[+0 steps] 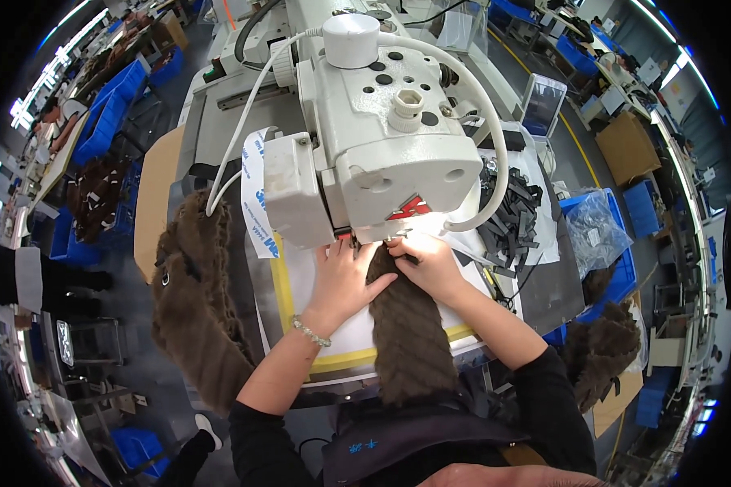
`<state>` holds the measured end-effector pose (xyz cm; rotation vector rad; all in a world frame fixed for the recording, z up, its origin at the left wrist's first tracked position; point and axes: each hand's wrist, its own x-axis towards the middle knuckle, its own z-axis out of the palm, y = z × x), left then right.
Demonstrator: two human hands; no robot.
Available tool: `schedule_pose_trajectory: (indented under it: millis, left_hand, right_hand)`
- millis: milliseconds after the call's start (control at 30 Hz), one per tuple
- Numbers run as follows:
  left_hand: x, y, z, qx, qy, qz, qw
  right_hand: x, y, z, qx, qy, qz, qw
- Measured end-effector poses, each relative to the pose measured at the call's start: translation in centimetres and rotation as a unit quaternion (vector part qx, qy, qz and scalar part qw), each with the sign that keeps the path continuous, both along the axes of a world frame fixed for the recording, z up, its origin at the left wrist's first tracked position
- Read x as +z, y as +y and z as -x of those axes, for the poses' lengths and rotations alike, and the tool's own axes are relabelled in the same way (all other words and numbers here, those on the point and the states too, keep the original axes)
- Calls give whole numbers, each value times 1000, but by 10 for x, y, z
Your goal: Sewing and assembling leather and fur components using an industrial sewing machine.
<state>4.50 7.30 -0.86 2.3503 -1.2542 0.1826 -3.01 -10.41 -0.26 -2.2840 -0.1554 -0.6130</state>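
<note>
Left fingers [347,255] spread open, thumb over a long, ribbed brown fur strip [414,349]; right fingers [404,247] curl beside it, grip unclear.

One head-worn fisheye view faces forward and down, near the sewing machine [406,166] and furry strip [410,341]

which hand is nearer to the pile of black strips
Right. The right hand is at the brown fur piece's right edge, a little left of the pile of black strips; the left hand is on the fur's far side from the pile, farther left.
</note>
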Motion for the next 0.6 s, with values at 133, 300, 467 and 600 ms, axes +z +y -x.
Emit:
schedule_pose_trajectory:
  millis: [133,300,467,600]
  left_hand:
    - [-3,-1,-2,22,3,28,999]
    - [2,-4,-3,11,12,13,1000]
    - [4,-4,-1,2,-1,9,1000]
    - [7,-6,2,7,-11,-6,1000]
  right_hand:
    - [1,1,-1,15,17,13,1000]
    - [3,0,-3,22,29,5,999]
    - [4,-1,0,23,48,15,998]
    - [5,-1,3,21,51,13,998]
